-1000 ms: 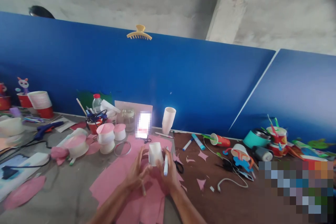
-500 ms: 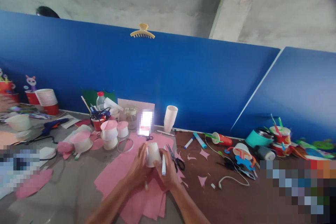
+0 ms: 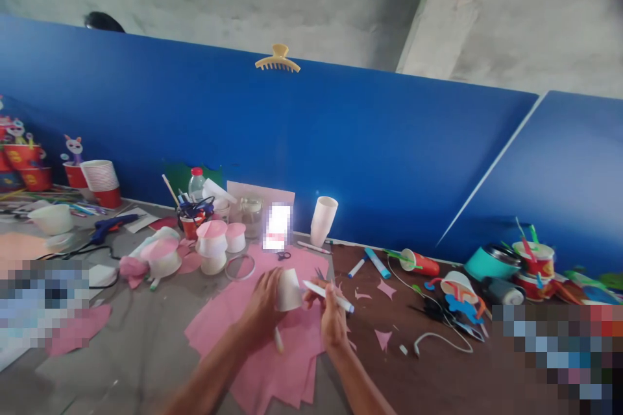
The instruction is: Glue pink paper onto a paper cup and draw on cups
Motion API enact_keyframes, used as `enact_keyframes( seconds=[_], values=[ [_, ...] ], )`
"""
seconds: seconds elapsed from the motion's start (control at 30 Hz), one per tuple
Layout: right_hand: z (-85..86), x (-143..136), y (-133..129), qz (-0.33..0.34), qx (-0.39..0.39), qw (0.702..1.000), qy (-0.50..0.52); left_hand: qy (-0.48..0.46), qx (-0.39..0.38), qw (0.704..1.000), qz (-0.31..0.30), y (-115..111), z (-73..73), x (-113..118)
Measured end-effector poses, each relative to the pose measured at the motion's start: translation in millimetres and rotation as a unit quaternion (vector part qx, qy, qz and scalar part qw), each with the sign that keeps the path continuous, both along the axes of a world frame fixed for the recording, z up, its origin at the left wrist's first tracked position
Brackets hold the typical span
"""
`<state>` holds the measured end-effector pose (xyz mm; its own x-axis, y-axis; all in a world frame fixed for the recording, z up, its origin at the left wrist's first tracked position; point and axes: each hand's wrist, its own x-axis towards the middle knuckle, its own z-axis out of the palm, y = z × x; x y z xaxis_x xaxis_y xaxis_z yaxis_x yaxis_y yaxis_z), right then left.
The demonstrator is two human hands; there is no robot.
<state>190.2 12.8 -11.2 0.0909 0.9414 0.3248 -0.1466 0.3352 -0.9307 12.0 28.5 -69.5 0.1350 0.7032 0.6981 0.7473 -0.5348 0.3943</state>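
Note:
My left hand (image 3: 264, 298) is closed around a white paper cup (image 3: 289, 290), held upside down above the pink paper sheets (image 3: 272, 363). My right hand (image 3: 333, 318) grips a white marker (image 3: 325, 292) just right of the cup. The marker slants, with one end towards the cup and a bluish end to the right; I cannot tell whether its tip is bare. Below the cup, a small pale stick-like thing (image 3: 278, 341) lies over the pink paper. Scissors (image 3: 319, 273) lie behind my right hand, mostly hidden by it.
A stack of white cups (image 3: 323, 220) stands at the blue partition (image 3: 370, 142). White cups with pink tops (image 3: 212, 246) stand to the left. Blue markers (image 3: 377, 262), pink scraps (image 3: 383, 339) and a white cable (image 3: 438, 335) lie on the right. A glue gun (image 3: 114, 225) lies far left.
My right hand has moved away from the cup to the right. The marker has turned from nearly upright to a slant pointing at the cup. The view has shifted slightly left.

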Motion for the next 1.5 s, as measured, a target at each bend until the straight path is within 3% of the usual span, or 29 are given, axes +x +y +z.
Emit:
enact_keyframes(
  seconds=[0.17,0.57,0.83,1.17,1.5],
  values=[
    [3.8,-7,-11,0.051,-0.018,0.997,-0.047,0.030,0.026,0.999,0.013,-2,5.4,1],
    [7.5,-8,-10,0.064,0.003,0.991,-0.116,0.046,0.036,0.998,0.007,-3,10.6,0],
    [4.4,-8,-10,0.081,0.017,0.987,-0.136,0.051,-0.018,0.999,-0.011,-9,20.1,1],
    [8.6,-5,-12,0.094,0.025,0.984,-0.151,0.035,-0.015,0.999,0.000,-4,11.4,1],
    [4.3,-4,-10,0.082,0.034,0.981,-0.172,0.050,-0.010,0.999,-0.010,-5,18.1,2]
  ],
)
